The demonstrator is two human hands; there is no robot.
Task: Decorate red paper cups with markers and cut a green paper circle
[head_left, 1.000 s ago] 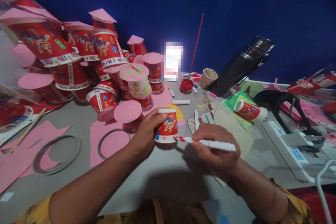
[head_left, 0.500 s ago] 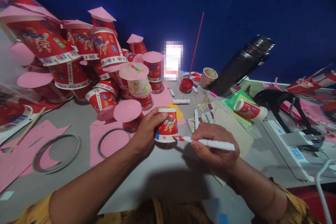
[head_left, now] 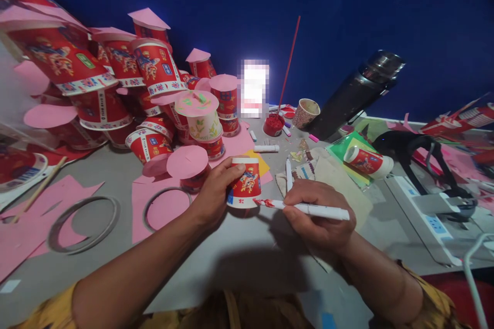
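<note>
Red-and-white cup (head_left: pixel 246 182), 1, head view: centre, over the grey table (head_left: pixel 185 277), grasped in the left hand (head_left: pixel 216 193). White marker (head_left: pixel 316 210), 1: pinched in the right hand (head_left: pixel 328 231), red-stained tip at the cup's lower white band. Grey rings (head_left: pixel 55 231), 2: left; black flask (head_left: pixel 353 97), 1: behind, right.

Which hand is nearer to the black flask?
Right. The right hand, gripping a white marker, is on the near side of the flask; the left hand, gripping a red cup, is farther off, leftward.
</note>
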